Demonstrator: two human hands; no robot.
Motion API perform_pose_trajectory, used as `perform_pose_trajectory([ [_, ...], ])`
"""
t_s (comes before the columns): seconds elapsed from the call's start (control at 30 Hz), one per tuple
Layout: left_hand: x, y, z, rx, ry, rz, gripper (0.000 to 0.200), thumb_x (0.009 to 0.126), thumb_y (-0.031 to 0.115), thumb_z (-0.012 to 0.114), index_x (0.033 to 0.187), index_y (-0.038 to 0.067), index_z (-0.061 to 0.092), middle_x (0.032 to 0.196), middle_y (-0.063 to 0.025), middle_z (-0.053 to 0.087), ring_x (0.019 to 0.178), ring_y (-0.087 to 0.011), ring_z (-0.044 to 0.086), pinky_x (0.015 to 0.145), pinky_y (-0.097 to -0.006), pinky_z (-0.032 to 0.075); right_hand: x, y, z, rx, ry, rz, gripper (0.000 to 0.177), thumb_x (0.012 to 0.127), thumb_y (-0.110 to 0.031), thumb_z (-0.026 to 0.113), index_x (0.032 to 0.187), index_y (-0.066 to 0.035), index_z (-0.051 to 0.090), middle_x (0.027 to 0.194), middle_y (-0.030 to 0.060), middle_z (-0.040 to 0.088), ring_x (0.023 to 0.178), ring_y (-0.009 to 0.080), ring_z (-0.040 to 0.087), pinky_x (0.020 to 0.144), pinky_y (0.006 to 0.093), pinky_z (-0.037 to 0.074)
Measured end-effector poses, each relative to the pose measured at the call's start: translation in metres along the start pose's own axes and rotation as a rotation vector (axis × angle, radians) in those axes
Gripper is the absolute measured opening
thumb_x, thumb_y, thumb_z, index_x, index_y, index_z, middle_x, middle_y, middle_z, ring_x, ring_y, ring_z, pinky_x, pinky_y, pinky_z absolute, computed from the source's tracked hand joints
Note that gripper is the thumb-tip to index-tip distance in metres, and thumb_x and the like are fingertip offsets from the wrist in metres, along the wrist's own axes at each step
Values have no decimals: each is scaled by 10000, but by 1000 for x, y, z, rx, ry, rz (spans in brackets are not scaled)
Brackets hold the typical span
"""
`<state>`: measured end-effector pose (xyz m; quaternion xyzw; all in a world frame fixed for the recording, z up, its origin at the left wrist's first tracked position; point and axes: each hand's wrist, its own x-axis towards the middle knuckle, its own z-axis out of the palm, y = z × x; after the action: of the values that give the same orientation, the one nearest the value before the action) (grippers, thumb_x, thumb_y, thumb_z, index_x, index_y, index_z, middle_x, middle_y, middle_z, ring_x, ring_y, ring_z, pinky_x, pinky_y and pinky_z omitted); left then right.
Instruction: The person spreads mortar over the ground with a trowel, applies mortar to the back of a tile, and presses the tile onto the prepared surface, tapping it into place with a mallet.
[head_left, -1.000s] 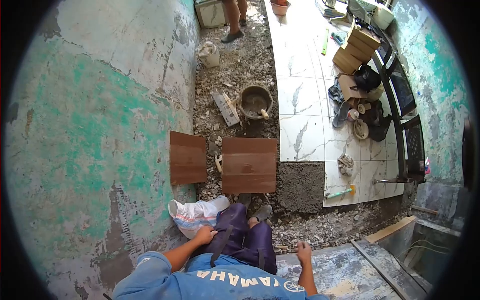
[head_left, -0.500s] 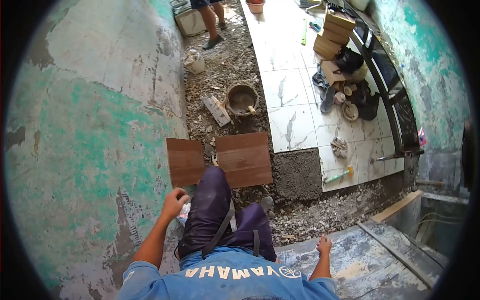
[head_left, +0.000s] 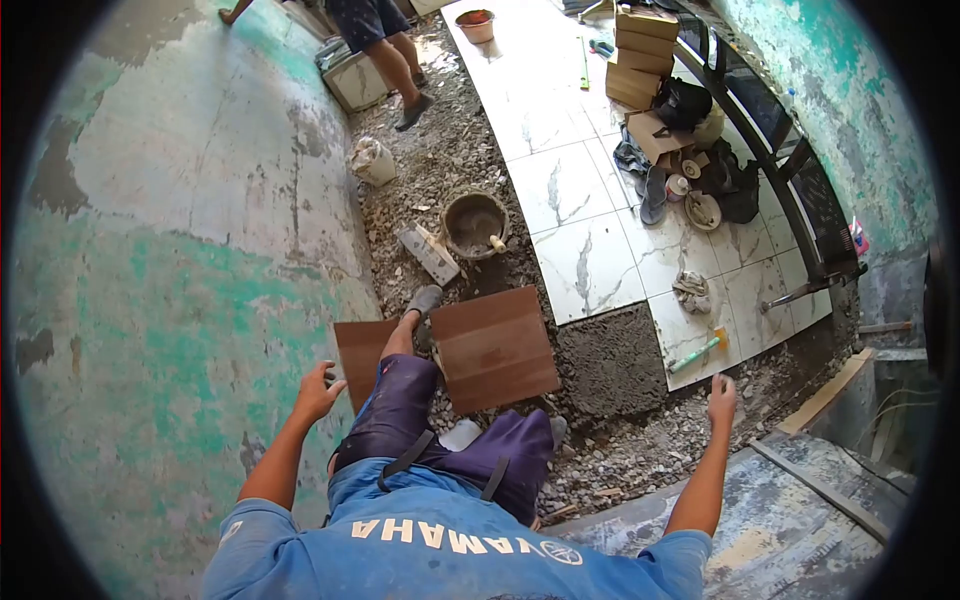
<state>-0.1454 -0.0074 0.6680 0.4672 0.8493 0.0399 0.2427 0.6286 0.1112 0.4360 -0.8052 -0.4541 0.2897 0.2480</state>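
Note:
My left hand [head_left: 318, 390] is open beside the green-stained wall, with its fingers apart and nothing in it. To the right, my right hand [head_left: 721, 400] is also open and holds nothing, its fingers loosely bent, over the gravel near a green-handled tool [head_left: 697, 352] on the floor. Two brown tile-like slabs [head_left: 495, 350] lie ahead of my body; the left one [head_left: 362, 348] is against the wall. My left leg reaches forward over that slab, its shoe [head_left: 425, 300] between the two. A patch of wet grey mortar [head_left: 612, 365] lies right of the larger slab.
A mortar bucket [head_left: 475, 226] and a trowel-like float [head_left: 428, 253] sit on the gravel ahead. White marbled tiles [head_left: 585, 262] cover the right side, holding cardboard boxes [head_left: 640, 70] and bags. A dark metal frame [head_left: 800, 180] leans there. Another person's legs [head_left: 385, 55] show at the back.
My left leg has stepped forward over the left slab. My right hand has swung forward and right, and my left hand has moved out toward the wall. The view has shifted.

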Motion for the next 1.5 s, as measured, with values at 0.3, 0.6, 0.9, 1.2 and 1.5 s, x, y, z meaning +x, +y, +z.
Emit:
perform_pose_trajectory([
  [0.3, 324, -25, 7, 94, -271, 100, 499, 806, 247, 735, 1200, 12, 538, 1047, -202, 663, 934, -318, 666, 823, -400, 517, 30, -164, 239, -73, -158, 48, 507, 890, -447, 612, 1093, 17, 618, 1042, 221, 637, 986, 364, 612, 862, 423, 473],
  [0.6, 687, 2, 258, 42, -241, 529, 1041, 614, 542, 821, 1371, -33, 397, 1336, -279, 458, 1273, -417, 426, 1065, -456, 351, 84, -339, 617, -242, -431, 58, 628, 843, -521, 631, 1119, 35, 538, 1086, 288, 601, 1061, 422, 561, 914, 459, 441],
  [0.9, 802, -30, 400, -667, -410, -57, 678, 748, 471, 768, 1209, 12, 577, 1178, -136, 612, 1106, -223, 553, 965, -398, 418, 164, -350, 799, -605, -871, 217, 642, 813, -474, 646, 1164, 54, 540, 1136, 293, 607, 1063, 428, 593, 900, 452, 473],
  [1.2, 766, -37, 414, -982, -628, 137, 357, 833, 82, 622, 1183, 12, 607, 1030, -19, 646, 887, -99, 567, 815, -262, 464, 181, -459, 706, -1261, -769, -407, 346, 992, -256, 361, 1094, -31, 603, 877, 185, 690, 803, 351, 683, 703, 447, 545],
  [1.5, 696, -28, 422, -1053, -424, 260, 489, 819, 22, 575, 1301, -40, 522, 1207, -67, 611, 1081, -121, 545, 961, -259, 405, 167, -389, 743, -1212, -1460, -61, 325, 762, 21, 541, 1078, 73, 593, 893, 236, 655, 719, 283, 688, 563, 411, 570],
])
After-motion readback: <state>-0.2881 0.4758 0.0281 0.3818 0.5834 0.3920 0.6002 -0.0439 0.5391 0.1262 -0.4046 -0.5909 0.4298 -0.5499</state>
